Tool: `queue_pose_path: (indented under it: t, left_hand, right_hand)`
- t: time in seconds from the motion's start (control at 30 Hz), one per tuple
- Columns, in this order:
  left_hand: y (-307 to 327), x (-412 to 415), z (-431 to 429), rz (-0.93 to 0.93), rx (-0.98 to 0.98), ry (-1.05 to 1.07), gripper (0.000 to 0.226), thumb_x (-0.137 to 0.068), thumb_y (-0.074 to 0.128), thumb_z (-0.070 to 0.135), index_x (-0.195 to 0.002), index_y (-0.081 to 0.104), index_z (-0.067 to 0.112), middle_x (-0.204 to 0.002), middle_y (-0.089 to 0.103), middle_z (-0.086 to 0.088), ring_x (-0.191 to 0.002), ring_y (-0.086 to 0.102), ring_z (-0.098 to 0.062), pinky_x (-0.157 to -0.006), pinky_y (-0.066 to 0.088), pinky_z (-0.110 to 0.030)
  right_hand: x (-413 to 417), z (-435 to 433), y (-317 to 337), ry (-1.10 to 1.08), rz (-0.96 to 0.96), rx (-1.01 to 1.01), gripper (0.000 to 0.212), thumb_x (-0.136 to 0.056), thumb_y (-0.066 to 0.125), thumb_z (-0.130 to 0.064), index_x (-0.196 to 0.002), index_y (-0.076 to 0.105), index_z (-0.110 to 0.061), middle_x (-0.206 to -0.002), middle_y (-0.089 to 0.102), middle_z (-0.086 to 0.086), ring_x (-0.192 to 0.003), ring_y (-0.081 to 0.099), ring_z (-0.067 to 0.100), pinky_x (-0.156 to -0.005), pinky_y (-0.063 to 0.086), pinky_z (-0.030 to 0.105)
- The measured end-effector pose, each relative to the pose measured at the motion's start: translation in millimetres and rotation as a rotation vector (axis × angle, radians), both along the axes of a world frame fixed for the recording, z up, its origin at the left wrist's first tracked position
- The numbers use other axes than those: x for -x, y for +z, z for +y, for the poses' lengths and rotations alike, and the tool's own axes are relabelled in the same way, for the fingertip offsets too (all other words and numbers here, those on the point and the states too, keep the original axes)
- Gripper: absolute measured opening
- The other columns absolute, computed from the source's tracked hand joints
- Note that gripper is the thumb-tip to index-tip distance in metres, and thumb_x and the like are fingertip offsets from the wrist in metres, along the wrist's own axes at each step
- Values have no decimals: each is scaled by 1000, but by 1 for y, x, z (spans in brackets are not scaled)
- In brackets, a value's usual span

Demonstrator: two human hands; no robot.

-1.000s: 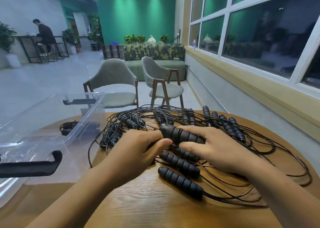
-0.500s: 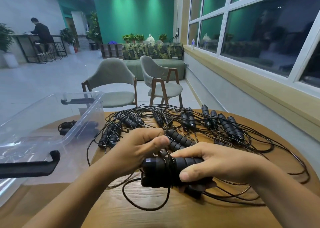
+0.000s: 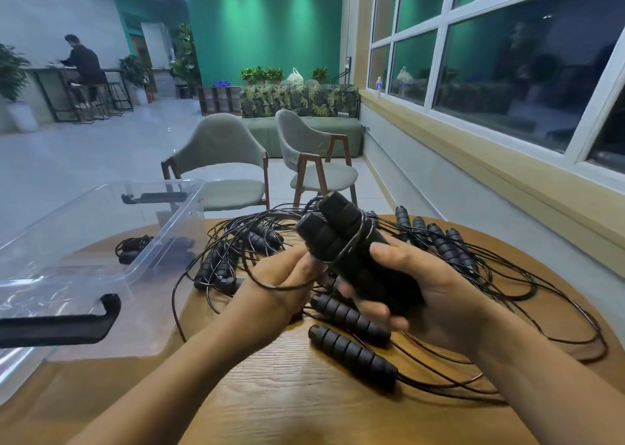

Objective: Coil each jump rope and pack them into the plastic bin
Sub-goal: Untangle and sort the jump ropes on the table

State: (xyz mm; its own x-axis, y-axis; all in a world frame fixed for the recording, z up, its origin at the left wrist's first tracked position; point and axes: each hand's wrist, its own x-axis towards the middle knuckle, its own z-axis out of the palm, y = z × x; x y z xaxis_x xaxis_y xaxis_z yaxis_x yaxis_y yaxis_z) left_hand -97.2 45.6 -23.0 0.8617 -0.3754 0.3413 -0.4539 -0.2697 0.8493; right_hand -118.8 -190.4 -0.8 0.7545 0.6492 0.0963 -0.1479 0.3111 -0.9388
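Above tabletop (image 3: 287, 394), R grip (image 3: 436, 295) clasps paired rope handles (image 3: 341, 231); L grip (image 3: 287, 275), just beside, pinches cord (image 3: 354, 240) wound round them.

I can read no text, number or brand anywhere in my head view. The bottle (image 3: 378, 87) on the window ledge (image 3: 473, 140) is too small for me to make out any print on it.
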Motion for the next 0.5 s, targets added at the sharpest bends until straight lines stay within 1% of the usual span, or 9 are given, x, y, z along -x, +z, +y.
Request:
queue_pose_path:
  t: [0.07,0.1,0.2,0.23,0.3,0.37,0.4,0.43,0.5]
  left_hand:
    - [2,2,-2,-28,-78,26,34,-111,45,41,-84,60,25,-62,52,-7,-55,46,-13,-56,38,-36]
    - [2,3,-2,-33,-102,47,31,-111,47,37,-86,60,24,-62,53,-8,-54,46,-13,-56,39,-36]
    - [2,4,1,-73,-192,111,21,-108,53,34,-93,66,28,-67,63,9,-61,55,-5,-62,49,-31]
    - [3,4,2,-86,-228,129,20,-107,53,36,-95,68,30,-71,65,12,-65,59,-4,-65,53,-33]
    - [3,2,6,-114,-285,180,20,-105,56,40,-93,70,32,-78,69,12,-70,64,-7,-68,56,-40]
    - [2,-3,9,-109,-237,257,12,-102,62,39,-96,71,33,-81,72,12,-72,67,-7,-71,58,-44]
    - [2,-6,11,-98,-203,297,6,-100,64,39,-100,68,34,-83,74,12,-74,68,-7,-73,59,-46]
    - [2,-8,13,-83,-179,333,6,-99,66,38,-103,63,36,-85,74,12,-74,68,-6,-73,60,-46]
    - [2,-10,14,-71,-141,375,26,-97,69,35,-115,51,40,-81,73,10,-71,68,-8,-72,61,-43]
  right_hand:
    - [-2,1,-1,-92,-16,28,50,-102,67,-37,-148,58,-22,-107,62,23,-70,53,20,-48,39,23]
    - [-1,2,-1,-136,-27,52,47,-102,66,-36,-146,60,-23,-106,64,23,-69,53,21,-48,39,23]
    - [-1,3,-1,-255,-55,106,43,-99,68,-35,-140,64,-26,-103,68,21,-68,54,22,-47,38,24]
    - [-2,2,-1,-292,-56,109,41,-99,69,-35,-139,64,-26,-102,69,20,-68,54,22,-47,37,24]
    - [-4,-1,2,-366,-58,121,39,-98,72,-36,-136,65,-28,-102,70,20,-68,54,23,-48,36,26]
    - [-5,-4,6,-435,-77,166,43,-97,74,-37,-138,63,-36,-101,72,22,-68,55,24,-48,37,28]
    - [-5,-6,8,-465,-95,194,47,-95,73,-37,-140,60,-41,-100,73,23,-68,55,25,-48,38,29]
    - [-5,-7,9,-487,-116,217,50,-93,71,-36,-140,59,-46,-99,74,23,-67,56,25,-48,38,29]
    - [-4,-7,9,-513,-156,253,52,-91,70,-37,-140,60,-52,-99,75,23,-68,57,26,-50,39,31]
